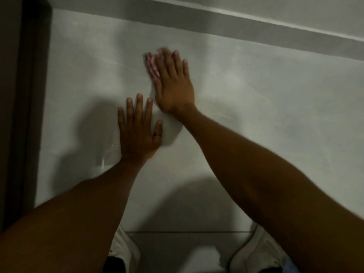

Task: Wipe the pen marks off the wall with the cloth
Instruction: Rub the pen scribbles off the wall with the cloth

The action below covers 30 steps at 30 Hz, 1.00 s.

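Pressing a pink-and-white checked cloth (pixel 152 66) flat against the pale grey wall (pixel 256 91), the right hand (pixel 173 85) (blurred) grasps nothing else; the left hand (pixel 137 133) rests spread, ungripping.

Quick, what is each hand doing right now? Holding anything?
Left hand: open, fingers spread, flat on the wall, holding nothing.
Right hand: open and flat, pressing the pink cloth against the wall; blurred, likely mid-wipe.
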Each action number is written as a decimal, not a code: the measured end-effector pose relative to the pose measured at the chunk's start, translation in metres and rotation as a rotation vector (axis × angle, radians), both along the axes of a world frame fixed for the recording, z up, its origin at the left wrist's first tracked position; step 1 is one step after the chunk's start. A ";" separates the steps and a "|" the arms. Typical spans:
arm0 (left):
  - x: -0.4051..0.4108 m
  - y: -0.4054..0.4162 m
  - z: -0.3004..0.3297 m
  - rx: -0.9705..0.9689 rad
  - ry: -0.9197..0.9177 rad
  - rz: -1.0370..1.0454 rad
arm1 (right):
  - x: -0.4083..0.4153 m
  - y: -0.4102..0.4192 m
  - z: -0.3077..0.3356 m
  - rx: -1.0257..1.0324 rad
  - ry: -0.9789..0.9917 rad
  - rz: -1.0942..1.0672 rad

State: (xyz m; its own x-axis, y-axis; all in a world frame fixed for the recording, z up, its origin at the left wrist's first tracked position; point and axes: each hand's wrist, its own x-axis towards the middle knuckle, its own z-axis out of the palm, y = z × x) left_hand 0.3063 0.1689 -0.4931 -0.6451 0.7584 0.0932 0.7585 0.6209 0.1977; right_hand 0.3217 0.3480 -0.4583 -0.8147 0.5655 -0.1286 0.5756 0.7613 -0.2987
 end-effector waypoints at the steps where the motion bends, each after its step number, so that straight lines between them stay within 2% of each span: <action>1: 0.000 -0.001 0.000 0.009 0.000 -0.001 | 0.014 -0.004 -0.002 0.002 -0.001 0.029; 5: 0.002 -0.002 -0.004 0.013 -0.012 -0.005 | 0.076 0.016 -0.007 0.002 -0.011 0.004; 13: -0.003 -0.004 -0.007 -0.017 -0.051 -0.012 | 0.143 0.098 0.000 -0.112 0.134 -0.535; 17: 0.001 -0.001 0.005 -0.056 -0.066 0.002 | 0.156 0.079 0.007 -0.125 -0.010 -0.654; 19: 0.001 0.002 0.025 -0.147 -0.167 0.000 | 0.167 0.049 0.022 -0.260 -0.107 -0.712; 21: -0.006 0.013 0.058 -0.323 -0.364 0.008 | 0.172 0.016 0.053 -0.484 -0.103 -0.775; 22: -0.009 0.022 0.082 -0.374 -0.533 0.039 | 0.168 -0.001 0.075 -0.583 -0.043 -0.798; 23: -0.009 0.034 0.114 -0.363 -0.793 0.124 | 0.160 -0.016 0.102 -0.665 0.035 -0.820; 25: 0.001 0.057 0.195 -0.205 -1.431 0.436 | 0.137 -0.045 0.166 -0.784 0.194 -0.876; 26: 0.007 0.064 0.235 -0.070 -1.707 0.538 | 0.122 -0.057 0.200 -0.822 0.248 -0.877; 27: 0.010 0.067 0.272 0.080 -1.899 0.596 | 0.106 -0.069 0.235 -0.844 0.285 -0.850; 28: 0.009 0.065 0.307 0.220 -2.009 0.626 | 0.091 -0.080 0.269 -0.848 0.319 -0.793; 30: -0.006 0.046 0.372 0.366 -2.035 0.637 | 0.061 -0.098 0.333 -0.883 0.432 -0.731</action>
State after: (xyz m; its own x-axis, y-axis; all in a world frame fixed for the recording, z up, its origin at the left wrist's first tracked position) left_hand 0.3002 0.2145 -0.1213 -0.1067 0.5713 -0.8138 -0.8346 0.3934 0.3856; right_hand 0.3828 0.2505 -0.1254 -0.4132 0.7628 -0.4974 0.5082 -0.2601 -0.8210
